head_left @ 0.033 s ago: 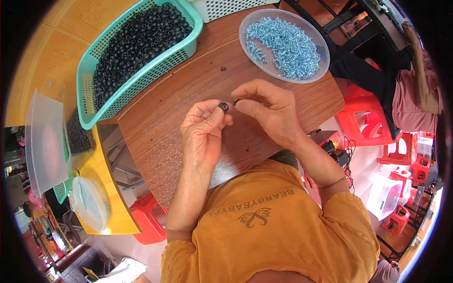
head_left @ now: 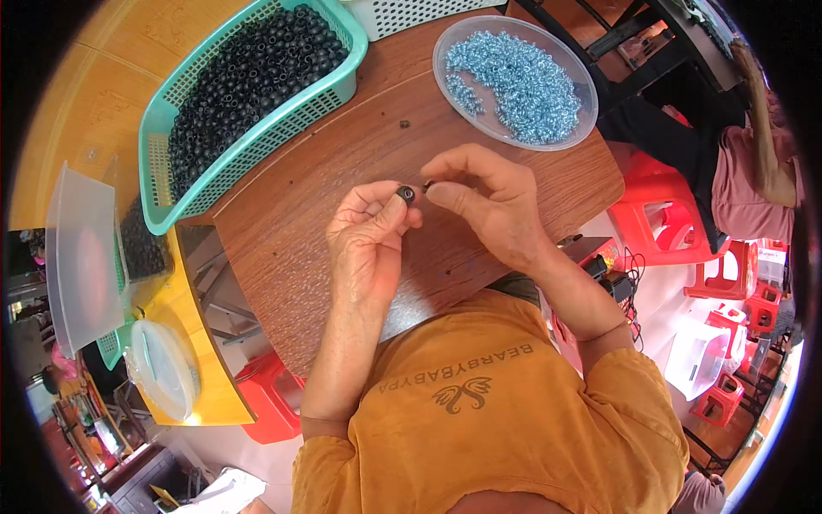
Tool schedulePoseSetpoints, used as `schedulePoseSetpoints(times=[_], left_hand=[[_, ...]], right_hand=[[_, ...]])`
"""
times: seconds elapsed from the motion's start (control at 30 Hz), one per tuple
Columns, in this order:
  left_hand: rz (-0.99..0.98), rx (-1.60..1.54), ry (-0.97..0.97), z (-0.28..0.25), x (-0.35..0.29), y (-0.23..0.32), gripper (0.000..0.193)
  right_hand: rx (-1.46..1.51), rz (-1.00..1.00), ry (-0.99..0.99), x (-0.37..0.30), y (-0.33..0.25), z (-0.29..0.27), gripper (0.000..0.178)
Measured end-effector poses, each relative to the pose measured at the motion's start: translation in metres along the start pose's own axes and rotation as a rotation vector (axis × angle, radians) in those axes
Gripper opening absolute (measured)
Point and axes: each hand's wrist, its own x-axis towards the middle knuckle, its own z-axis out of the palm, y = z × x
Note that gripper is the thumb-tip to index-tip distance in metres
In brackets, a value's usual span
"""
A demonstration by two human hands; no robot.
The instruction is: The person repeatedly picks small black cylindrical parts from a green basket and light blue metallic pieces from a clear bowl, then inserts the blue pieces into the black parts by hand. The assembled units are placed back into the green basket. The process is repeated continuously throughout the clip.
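Note:
Over the brown wooden table (head_left: 282, 223), my left hand (head_left: 368, 227) pinches a small black hollow cap (head_left: 406, 194) between thumb and fingers, its round opening facing up. Just to the right, my right hand (head_left: 492, 201) is closed in a pinch on a tiny dark piece (head_left: 427, 185), too small to name. The two pinches are close together but apart. A green plastic basket (head_left: 257, 167) at the far left is heaped with similar black caps (head_left: 248, 90). Farther right, a translucent round bowl (head_left: 586, 120) contains many small shiny light-blue pieces (head_left: 531, 86).
A white basket (head_left: 402, 15) stands at the far edge. On the left, a yellow table (head_left: 193, 343) carries translucent tubs (head_left: 163, 368). Red stools (head_left: 659, 214) stand at the right, near a seated person in a pink top (head_left: 749, 188). A dark crumb-like bit (head_left: 405, 125) lies on the table.

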Motion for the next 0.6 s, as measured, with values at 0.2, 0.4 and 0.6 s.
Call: schedulePoseSetpoints(times=[0.2,0.4,0.6], left_hand=[[0.021,0.032,0.01,0.013,-0.011,0.002,0.014],[0.031,0.043,0.009,0.016,-0.014,0.001,0.014],[0.041,0.076,0.004,0.015,-0.016,0.0,0.013]], right_hand=[[-0.122,-0.227,-0.005,-0.004,0.002,-0.004,0.012],[-0.078,-0.192,-0.003,-0.01,-0.007,-0.002,0.014],[-0.044,-0.182,-0.022,-0.013,-0.006,-0.003,0.017]])
